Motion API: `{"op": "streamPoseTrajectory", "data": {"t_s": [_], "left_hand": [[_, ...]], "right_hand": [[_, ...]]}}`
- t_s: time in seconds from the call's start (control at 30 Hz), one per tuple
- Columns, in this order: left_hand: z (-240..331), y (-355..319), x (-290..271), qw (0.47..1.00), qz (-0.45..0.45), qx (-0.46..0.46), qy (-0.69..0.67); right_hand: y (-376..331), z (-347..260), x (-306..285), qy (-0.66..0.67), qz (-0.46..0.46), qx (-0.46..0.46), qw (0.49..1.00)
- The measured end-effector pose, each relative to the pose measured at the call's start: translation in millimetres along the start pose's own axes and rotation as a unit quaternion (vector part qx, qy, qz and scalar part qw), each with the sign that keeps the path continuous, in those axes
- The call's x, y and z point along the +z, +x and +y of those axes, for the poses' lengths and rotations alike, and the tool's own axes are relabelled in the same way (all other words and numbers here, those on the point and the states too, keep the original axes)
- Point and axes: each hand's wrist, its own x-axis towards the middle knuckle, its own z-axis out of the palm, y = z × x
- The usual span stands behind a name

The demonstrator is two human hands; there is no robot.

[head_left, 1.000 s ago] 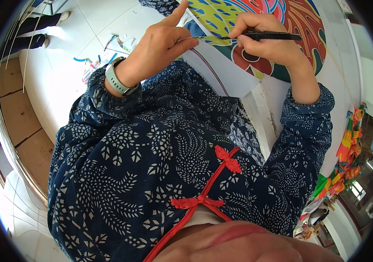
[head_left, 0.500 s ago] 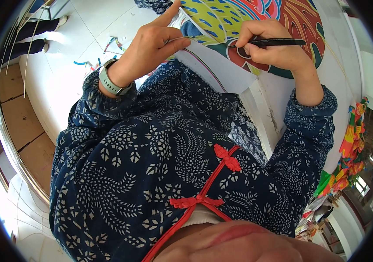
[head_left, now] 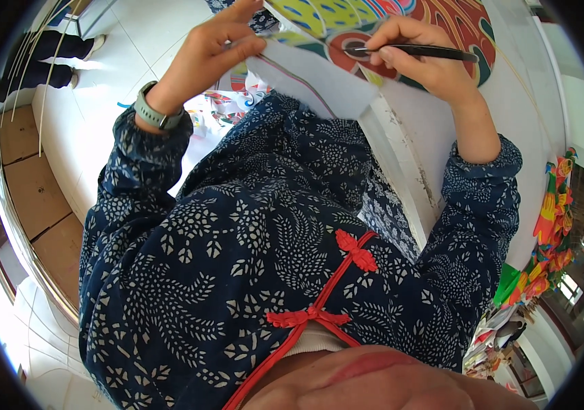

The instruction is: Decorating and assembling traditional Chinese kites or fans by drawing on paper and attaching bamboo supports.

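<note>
While the right hand (head_left: 420, 58) at one o'clock pinches a black brush (head_left: 415, 50) between thumb and curled fingers, its tip rests on the painted sheet (head_left: 346, 27), a bright piece of red, yellow, green and blue shapes at twelve o'clock. At eleven o'clock the left hand (head_left: 210, 51) grips the sheet's pale near edge, thumb pressed against bent fingers. A grey wristwatch (head_left: 155, 113) circles that wrist.
</note>
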Motion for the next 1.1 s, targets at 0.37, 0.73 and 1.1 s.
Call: {"op": "streamPoseTrajectory", "data": {"t_s": [0.37, 0.73, 1.1], "left_hand": [[20.7, 9.5, 42.3, 0.967, 0.016, -0.186, -0.176], [45.5, 6.0, 33.8, 0.960, 0.124, -0.024, 0.252], [-18.0, 22.3, 52.3, 0.918, 0.219, 0.327, 0.054]], "right_hand": [[58.4, 13.4, 16.2, 0.189, -0.074, -0.366, 0.908], [49.6, -21.2, 9.6, -0.104, -0.056, -0.058, 0.991], [43.0, -13.8, 2.1, -0.126, -0.076, -0.078, 0.986]]}}
